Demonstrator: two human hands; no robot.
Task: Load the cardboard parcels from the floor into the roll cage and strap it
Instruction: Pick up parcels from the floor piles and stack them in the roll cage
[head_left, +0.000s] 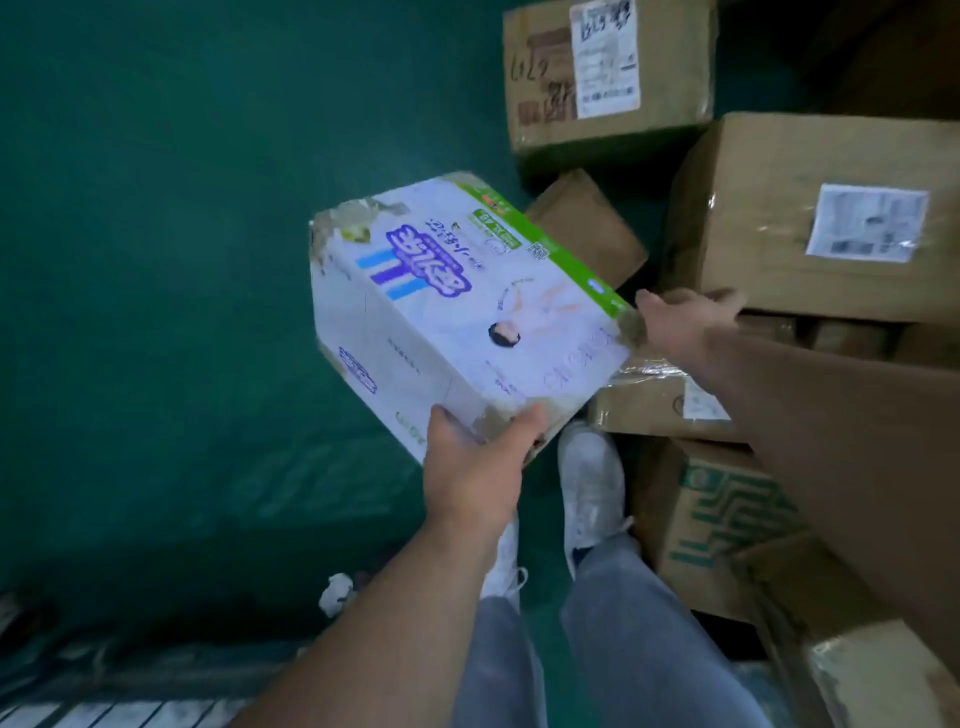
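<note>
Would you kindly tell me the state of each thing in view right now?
white box: lifted, tilted, corners torn
left hand: grips the box's near corner
right hand: open, at its far corner
brown parcels: stacked, taped shut
green-printed carton: on the floor

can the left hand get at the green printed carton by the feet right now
Probably not: the left hand grips the white box at its near corner, and the legs stand between it and the green printed carton.
</note>
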